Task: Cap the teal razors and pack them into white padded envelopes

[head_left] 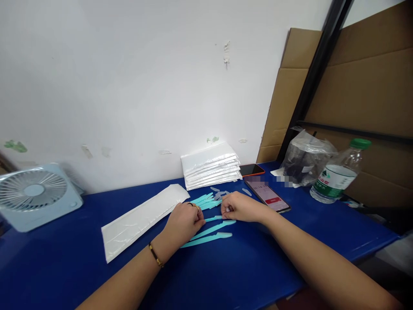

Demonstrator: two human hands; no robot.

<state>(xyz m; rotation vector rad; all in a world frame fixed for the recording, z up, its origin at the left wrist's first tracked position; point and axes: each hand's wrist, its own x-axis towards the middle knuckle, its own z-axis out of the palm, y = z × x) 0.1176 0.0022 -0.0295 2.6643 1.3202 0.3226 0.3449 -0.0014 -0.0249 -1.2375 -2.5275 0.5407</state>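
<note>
Between my hands lies a turquoise eyebrow razor (pixel 213 218). My left hand (pixel 183 223) is closed, pinching its handle end. At the blade end my right hand (pixel 237 206) has its fingers closed; whatever is in them is hidden. Nearer to me, two more turquoise razors (pixel 211 231) lie side by side on the blue table, their handles partly behind my left hand. A fanned pile of turquoise razors (pixel 206 200) sits just beyond my hands. Several small clear blade caps (pixel 222 196) are scattered behind my right hand.
A flat white padded mailer (pixel 142 221) lies left of my left hand; a stack of mailers (pixel 211 165) stands by the wall. To the right are a lit phone (pixel 267 196), a dark phone (pixel 252 169), a bagged cup (pixel 301 157) and a water bottle (pixel 337 176). A fan (pixel 38 193) stands far left.
</note>
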